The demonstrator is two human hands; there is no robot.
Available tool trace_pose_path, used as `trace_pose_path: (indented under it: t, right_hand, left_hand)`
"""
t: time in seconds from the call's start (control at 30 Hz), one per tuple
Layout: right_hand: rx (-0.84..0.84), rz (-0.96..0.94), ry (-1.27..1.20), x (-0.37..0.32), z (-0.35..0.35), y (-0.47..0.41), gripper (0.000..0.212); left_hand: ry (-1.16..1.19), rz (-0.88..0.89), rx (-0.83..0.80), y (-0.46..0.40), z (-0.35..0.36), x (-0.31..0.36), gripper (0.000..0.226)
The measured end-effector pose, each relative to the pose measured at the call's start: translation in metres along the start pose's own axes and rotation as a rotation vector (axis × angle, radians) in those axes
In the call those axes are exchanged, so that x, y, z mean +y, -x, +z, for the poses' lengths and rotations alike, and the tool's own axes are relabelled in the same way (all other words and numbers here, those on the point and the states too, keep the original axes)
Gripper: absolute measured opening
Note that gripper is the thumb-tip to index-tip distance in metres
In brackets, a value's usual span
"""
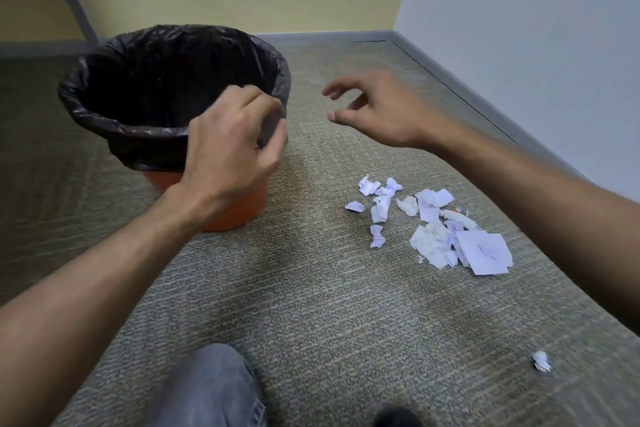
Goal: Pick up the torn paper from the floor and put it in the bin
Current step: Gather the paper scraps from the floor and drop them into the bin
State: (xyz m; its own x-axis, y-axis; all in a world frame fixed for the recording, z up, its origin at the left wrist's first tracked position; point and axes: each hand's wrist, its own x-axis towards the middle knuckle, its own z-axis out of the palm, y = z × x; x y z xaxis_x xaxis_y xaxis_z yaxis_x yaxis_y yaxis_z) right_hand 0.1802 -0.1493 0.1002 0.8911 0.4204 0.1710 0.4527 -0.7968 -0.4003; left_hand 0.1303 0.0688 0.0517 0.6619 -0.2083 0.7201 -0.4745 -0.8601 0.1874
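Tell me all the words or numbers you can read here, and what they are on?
None can be read.
Biggest flat paper piece: faint scribbled marks, too blurred to read.
Other torn paper pieces: faint marks, too small to read.
Bin and its black liner: no label or writing in view.

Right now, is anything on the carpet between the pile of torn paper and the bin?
Nothing visible. Only bare carpet separates the torn paper from the bin, whose top is open. The left hand is at its near rim.
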Motion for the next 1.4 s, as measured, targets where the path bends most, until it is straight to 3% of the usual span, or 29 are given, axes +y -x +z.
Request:
trace_pose_path:
  t: [0.3,0.53,0.8,1.07,1.4]
  right_hand:
    - [-0.085,0.313,0.067,0.112,0.003,0.124,0.038]
    - [-0.200,0.533,0.145,0.189,0.026,0.230,0.036]
    - [-0.344,0.732,0.179,0.222,0.052,0.321,0.047]
    - [-0.335,0.828,0.050,0.228,0.080,0.371,0.049]
    - [-0.065,0.817,-0.204,0.233,0.088,0.341,0.025]
  left_hand:
    - [0.267,-0.024,-0.251,0.048,0.099,0.077,0.020]
    - [0.293,-0.080,-0.554,0.089,0.165,0.111,0.027]
    - [0.300,-0.073,-0.793,0.133,0.193,0.146,0.021]
    - [0.273,-0.067,-0.838,0.150,0.202,0.153,0.023]
    - [0.132,-0.237,-0.753,0.131,0.218,0.140,0.032]
